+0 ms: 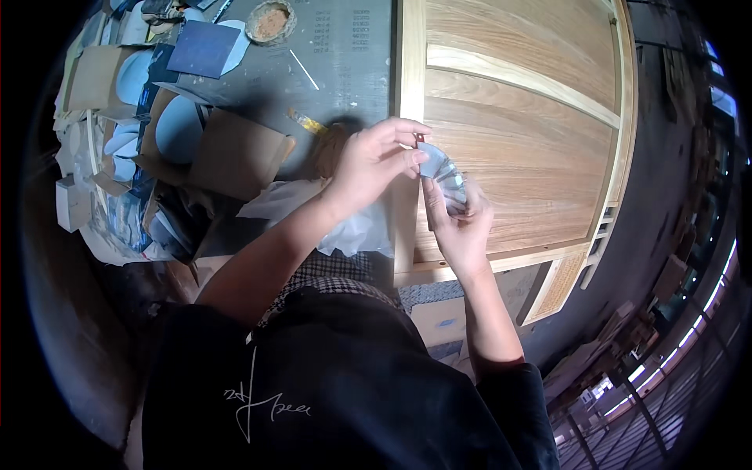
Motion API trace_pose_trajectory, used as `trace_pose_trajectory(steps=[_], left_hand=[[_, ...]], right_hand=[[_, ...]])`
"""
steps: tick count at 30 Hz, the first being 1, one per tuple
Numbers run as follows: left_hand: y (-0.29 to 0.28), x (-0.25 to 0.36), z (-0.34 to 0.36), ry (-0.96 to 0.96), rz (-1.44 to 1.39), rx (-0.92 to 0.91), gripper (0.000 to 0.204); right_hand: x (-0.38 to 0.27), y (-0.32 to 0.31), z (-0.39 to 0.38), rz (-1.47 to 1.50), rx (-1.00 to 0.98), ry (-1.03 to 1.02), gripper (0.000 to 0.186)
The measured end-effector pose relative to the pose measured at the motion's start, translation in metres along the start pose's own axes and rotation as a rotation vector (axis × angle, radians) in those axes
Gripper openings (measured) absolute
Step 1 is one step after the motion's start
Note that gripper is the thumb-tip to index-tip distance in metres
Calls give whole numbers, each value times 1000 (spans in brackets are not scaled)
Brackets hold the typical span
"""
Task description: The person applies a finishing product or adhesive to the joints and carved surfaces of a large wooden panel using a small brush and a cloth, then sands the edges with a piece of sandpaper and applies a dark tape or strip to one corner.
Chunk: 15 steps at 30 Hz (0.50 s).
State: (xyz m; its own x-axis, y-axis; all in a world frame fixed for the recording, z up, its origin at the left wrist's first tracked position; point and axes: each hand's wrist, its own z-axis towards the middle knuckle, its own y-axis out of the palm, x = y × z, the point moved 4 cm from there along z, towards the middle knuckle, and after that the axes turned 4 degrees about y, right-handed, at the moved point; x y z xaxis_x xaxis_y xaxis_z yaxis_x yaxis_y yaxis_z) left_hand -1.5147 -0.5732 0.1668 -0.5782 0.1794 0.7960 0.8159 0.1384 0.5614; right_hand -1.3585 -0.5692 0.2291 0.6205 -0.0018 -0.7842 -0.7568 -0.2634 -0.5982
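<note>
Over the wooden panel (509, 160): we see the thin, pale blue piece (446, 174) held up near the panel's left edge, between two bare hands.
Right hand (464, 229): we see it pinching the low end, thumb on the near side and fingers curled around the far side.
Left hand (374, 160): its thumb touches the top end; the pointing finger is just above, with a small gap. We cannot tell if other fingers press behind.
Blue piece: we see it bent like a fan, its long way going from top left to low right, its round side facing up and right.
</note>
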Motion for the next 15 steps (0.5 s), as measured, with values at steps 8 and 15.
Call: trace_pose_trajectory(steps=[8,15], left_hand=[[-5,5,11,-87,52,-28,30],[-12,-2,20,-191,77,-74,21]], right_hand=[[10,9,2,185,-26,300,17],[14,14,6,347,-61,460,19]])
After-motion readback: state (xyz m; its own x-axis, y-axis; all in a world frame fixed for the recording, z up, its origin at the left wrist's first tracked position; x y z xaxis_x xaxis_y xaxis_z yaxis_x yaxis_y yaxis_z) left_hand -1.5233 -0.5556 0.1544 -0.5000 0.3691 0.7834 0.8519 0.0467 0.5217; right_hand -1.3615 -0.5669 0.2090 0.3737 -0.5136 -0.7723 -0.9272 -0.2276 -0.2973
